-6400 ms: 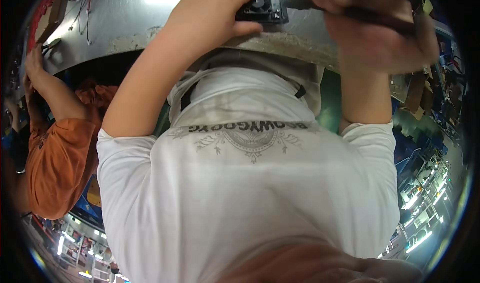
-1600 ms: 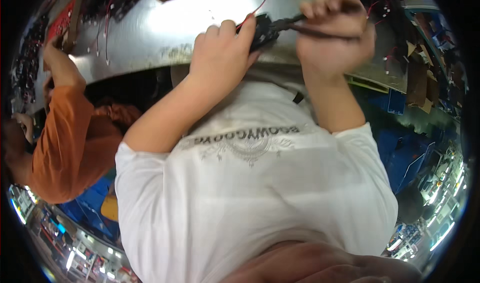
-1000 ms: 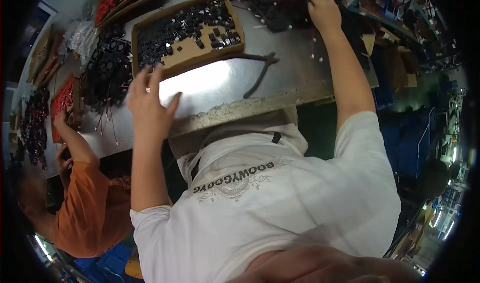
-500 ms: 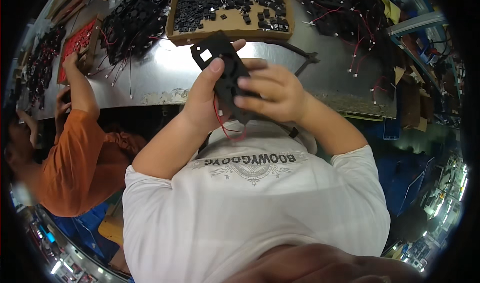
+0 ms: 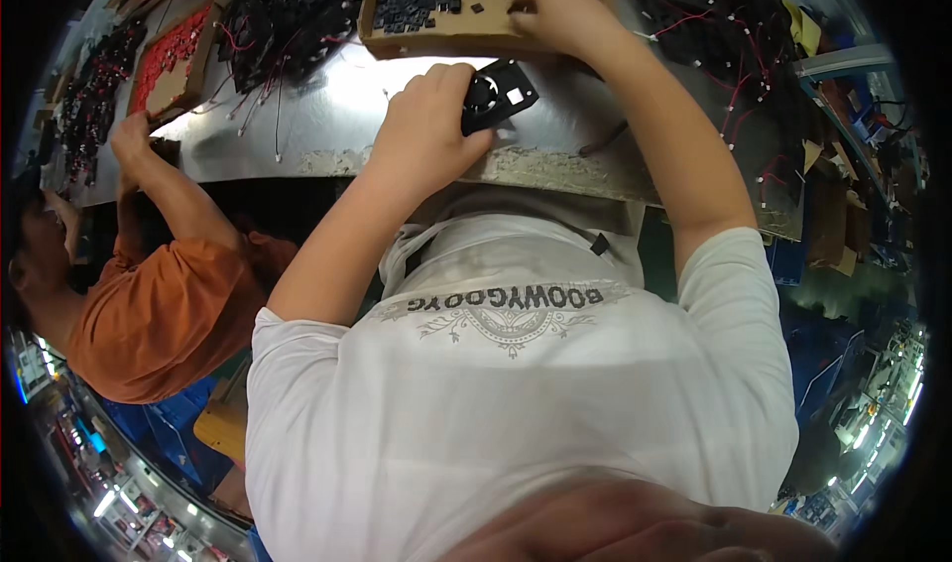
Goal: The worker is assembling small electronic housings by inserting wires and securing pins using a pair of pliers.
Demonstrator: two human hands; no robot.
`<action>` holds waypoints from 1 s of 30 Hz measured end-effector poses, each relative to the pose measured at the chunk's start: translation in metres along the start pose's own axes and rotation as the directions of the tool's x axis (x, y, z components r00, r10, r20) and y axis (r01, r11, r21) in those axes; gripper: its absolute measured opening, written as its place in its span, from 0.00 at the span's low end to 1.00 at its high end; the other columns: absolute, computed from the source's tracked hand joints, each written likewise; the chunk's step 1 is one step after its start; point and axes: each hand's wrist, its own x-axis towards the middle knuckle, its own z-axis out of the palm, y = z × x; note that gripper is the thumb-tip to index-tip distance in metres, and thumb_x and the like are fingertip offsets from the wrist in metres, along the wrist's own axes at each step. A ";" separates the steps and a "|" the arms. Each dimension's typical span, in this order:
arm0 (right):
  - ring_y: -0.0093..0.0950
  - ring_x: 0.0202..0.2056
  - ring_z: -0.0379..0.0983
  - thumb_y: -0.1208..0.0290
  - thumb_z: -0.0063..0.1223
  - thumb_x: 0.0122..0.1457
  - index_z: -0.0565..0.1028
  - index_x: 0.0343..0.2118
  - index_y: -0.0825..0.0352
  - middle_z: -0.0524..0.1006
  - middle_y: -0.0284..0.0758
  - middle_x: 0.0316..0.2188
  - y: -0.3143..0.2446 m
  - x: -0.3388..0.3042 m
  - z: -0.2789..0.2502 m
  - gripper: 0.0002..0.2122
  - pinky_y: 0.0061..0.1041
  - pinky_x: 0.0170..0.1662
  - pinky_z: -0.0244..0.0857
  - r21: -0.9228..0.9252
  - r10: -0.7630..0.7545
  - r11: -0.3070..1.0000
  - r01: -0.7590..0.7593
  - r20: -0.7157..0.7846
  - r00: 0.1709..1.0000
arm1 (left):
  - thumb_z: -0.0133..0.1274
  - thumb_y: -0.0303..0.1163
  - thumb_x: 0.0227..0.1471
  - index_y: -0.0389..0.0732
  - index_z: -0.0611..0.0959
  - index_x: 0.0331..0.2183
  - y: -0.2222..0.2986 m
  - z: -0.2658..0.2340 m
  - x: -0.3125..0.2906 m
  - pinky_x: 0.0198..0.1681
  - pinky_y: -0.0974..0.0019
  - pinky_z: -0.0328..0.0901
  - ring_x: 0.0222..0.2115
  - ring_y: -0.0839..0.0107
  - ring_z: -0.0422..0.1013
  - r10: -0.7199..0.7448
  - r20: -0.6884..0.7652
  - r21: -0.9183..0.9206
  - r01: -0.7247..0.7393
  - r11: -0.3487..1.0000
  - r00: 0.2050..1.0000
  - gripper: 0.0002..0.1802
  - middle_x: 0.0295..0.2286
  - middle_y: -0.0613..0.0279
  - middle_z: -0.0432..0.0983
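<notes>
My left hand is closed round a black plastic fan panel at the table's front edge. A round fan and a square cut-out show on the part of the panel that sticks out to the right of my fingers; the rest lies hidden under the hand. My right hand reaches into a shallow cardboard tray of small black parts. Its fingertips are pinched together over the tray's right half. Whatever they may hold is too small to make out.
Black fans with red and black wires lie in heaps at the back left and right of the metal table. On the left, a co-worker in an orange shirt reaches to a box of red parts.
My right hand has left the panel and gone forward into the tray. My left hand has turned the panel, lowering it to the table edge. The co-worker's arm has shifted back.
</notes>
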 end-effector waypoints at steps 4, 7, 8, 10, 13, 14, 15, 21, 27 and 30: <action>0.34 0.35 0.77 0.63 0.62 0.56 0.83 0.44 0.65 0.80 0.39 0.33 -0.024 -0.082 -0.020 0.15 0.33 0.39 0.70 0.287 -0.018 0.956 0.053 -0.121 0.993 | 0.66 0.34 0.41 0.37 0.75 0.55 -0.009 -0.003 -0.007 0.49 0.50 0.68 0.44 0.47 0.72 0.182 -0.268 -0.019 -0.194 0.981 0.946 0.38 0.45 0.49 0.76; 0.32 0.35 0.76 0.67 0.62 0.56 0.83 0.44 0.64 0.79 0.37 0.35 -0.039 -0.125 -0.009 0.14 0.31 0.38 0.70 0.408 -0.090 0.905 0.124 -0.100 0.991 | 0.70 0.34 0.43 0.38 0.74 0.57 -0.004 -0.004 -0.004 0.55 0.53 0.65 0.49 0.48 0.72 0.225 -0.179 -0.091 -0.244 0.965 0.958 0.40 0.47 0.48 0.77; 0.31 0.35 0.76 0.69 0.62 0.55 0.83 0.44 0.64 0.79 0.36 0.35 -0.041 -0.131 -0.006 0.13 0.30 0.38 0.69 0.461 -0.093 0.877 0.138 -0.119 0.989 | 0.70 0.34 0.43 0.38 0.74 0.57 -0.003 -0.002 -0.004 0.55 0.53 0.65 0.49 0.48 0.72 0.223 -0.166 -0.103 -0.242 0.965 0.961 0.40 0.47 0.48 0.77; 0.30 0.36 0.75 0.71 0.62 0.55 0.83 0.44 0.64 0.79 0.35 0.36 -0.041 -0.141 0.002 0.13 0.29 0.37 0.69 0.513 -0.080 0.847 0.140 -0.136 0.987 | 0.73 0.39 0.42 0.38 0.75 0.57 0.001 0.001 -0.004 0.55 0.53 0.65 0.50 0.48 0.72 0.224 -0.165 -0.182 -0.253 0.950 0.961 0.42 0.47 0.48 0.77; 0.28 0.37 0.75 0.77 0.62 0.53 0.83 0.44 0.64 0.78 0.33 0.35 -0.040 -0.152 0.011 0.14 0.26 0.37 0.70 0.577 -0.086 0.796 0.181 -0.188 0.978 | 0.74 0.44 0.41 0.39 0.75 0.58 0.000 0.003 -0.005 0.55 0.54 0.66 0.49 0.49 0.72 0.206 -0.092 -0.223 -0.222 0.949 0.974 0.45 0.47 0.47 0.77; 0.28 0.37 0.76 0.78 0.62 0.53 0.83 0.43 0.64 0.79 0.33 0.36 -0.043 -0.154 0.011 0.13 0.25 0.37 0.71 0.582 -0.079 0.793 0.183 -0.200 0.977 | 0.74 0.44 0.41 0.39 0.75 0.58 0.001 0.005 -0.006 0.55 0.54 0.66 0.49 0.49 0.72 0.204 -0.087 -0.226 -0.219 0.949 0.975 0.45 0.47 0.47 0.77; 0.27 0.37 0.77 0.79 0.62 0.52 0.83 0.42 0.65 0.80 0.33 0.36 -0.044 -0.156 0.011 0.13 0.24 0.37 0.72 0.586 -0.074 0.788 0.187 -0.211 0.975 | 0.74 0.44 0.41 0.39 0.75 0.58 0.002 0.006 -0.006 0.55 0.54 0.66 0.49 0.49 0.73 0.208 -0.088 -0.246 -0.223 0.943 0.974 0.45 0.47 0.47 0.77; 0.31 0.34 0.80 0.75 0.66 0.51 0.76 0.47 0.65 0.82 0.35 0.39 -0.044 -0.161 0.051 0.19 0.27 0.39 0.75 0.883 0.327 0.469 0.002 -0.176 0.928 | 0.73 0.44 0.43 0.41 0.77 0.58 0.000 0.002 0.000 0.53 0.55 0.68 0.47 0.50 0.73 0.224 -0.033 -0.132 -0.226 0.965 0.974 0.42 0.46 0.47 0.79; 0.38 0.43 0.78 0.69 0.66 0.53 0.77 0.48 0.63 0.79 0.38 0.41 -0.048 -0.148 0.016 0.18 0.32 0.46 0.72 0.465 0.052 0.885 -0.004 -0.091 0.994 | 0.71 0.43 0.44 0.43 0.79 0.56 -0.011 0.005 0.002 0.49 0.53 0.69 0.45 0.50 0.73 0.178 0.056 -0.004 -0.178 0.984 0.982 0.38 0.43 0.53 0.80; 0.37 0.46 0.75 0.70 0.64 0.55 0.82 0.42 0.64 0.76 0.39 0.44 -0.045 -0.146 0.011 0.12 0.34 0.48 0.70 0.527 -0.012 0.848 0.052 -0.078 0.997 | 0.71 0.43 0.42 0.44 0.79 0.56 -0.012 0.008 0.002 0.47 0.53 0.68 0.43 0.51 0.73 0.199 0.043 0.002 -0.199 0.980 0.979 0.39 0.41 0.55 0.80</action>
